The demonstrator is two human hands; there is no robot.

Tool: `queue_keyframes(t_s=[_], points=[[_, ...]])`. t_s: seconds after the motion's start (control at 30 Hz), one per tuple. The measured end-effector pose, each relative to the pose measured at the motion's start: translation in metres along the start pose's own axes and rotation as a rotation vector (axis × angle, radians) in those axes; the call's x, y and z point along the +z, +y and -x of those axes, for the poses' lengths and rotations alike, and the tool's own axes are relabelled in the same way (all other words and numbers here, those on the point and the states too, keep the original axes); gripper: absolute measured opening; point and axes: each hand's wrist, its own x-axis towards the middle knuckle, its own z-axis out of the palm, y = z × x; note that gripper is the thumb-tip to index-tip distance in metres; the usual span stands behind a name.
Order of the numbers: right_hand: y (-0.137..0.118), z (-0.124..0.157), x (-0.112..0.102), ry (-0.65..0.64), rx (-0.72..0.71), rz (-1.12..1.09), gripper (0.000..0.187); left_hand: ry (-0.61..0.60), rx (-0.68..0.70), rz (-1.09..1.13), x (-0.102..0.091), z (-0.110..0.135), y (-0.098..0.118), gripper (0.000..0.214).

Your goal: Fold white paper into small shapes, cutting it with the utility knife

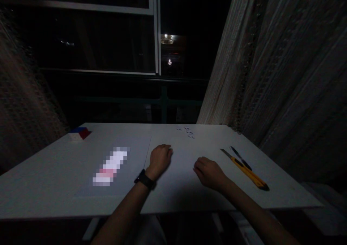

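Note:
My left hand (160, 159), with a black watch (145, 179) on its wrist, rests palm down near the middle of the white table. Its fingers are bent and close together. To its right, a gap away, lies my right hand (208, 171), its fingers curled in a loose fist. The undersides of both hands are hidden, so anything inside them cannot be made out. Left of my left hand is a pale sheet (135, 153), with a bright blurred-out rectangle (110, 167) on it. A yellow utility knife (248, 171), blade out, lies right of my right hand.
Beside the knife is a dark pen-like tool (241, 158). Several small dark pieces (187, 132) lie toward the table's (48, 180) far edge. A blue, red and white block (79, 133) sits at the back left. Curtains (225, 60) hang by the dark window.

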Motion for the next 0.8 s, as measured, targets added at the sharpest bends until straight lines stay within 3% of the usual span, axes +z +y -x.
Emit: queue_keyframes(t_s=[0.13,0.2,0.33,0.6,0.8], points=[[0.0,0.001,0.0,-0.001,-0.04,0.065,0.02,-0.133,0.397,-0.12,0.013,0.021,0.027,0.037],[0.003,0.002,-0.001,0.008,-0.051,0.052,0.019,-0.215,0.495,-0.17,0.022,0.031,0.032,0.043],[0.014,0.004,-0.002,-0.016,-0.042,0.041,0.018,-0.316,0.51,-0.202,0.034,0.04,0.028,0.047],[0.039,0.003,-0.008,-0.095,-0.051,0.142,0.015,-0.305,0.505,-0.188,0.034,0.041,0.025,0.046],[0.041,0.005,-0.008,-0.052,0.032,0.135,0.018,-0.331,0.53,-0.166,0.03,0.031,0.028,0.044]])
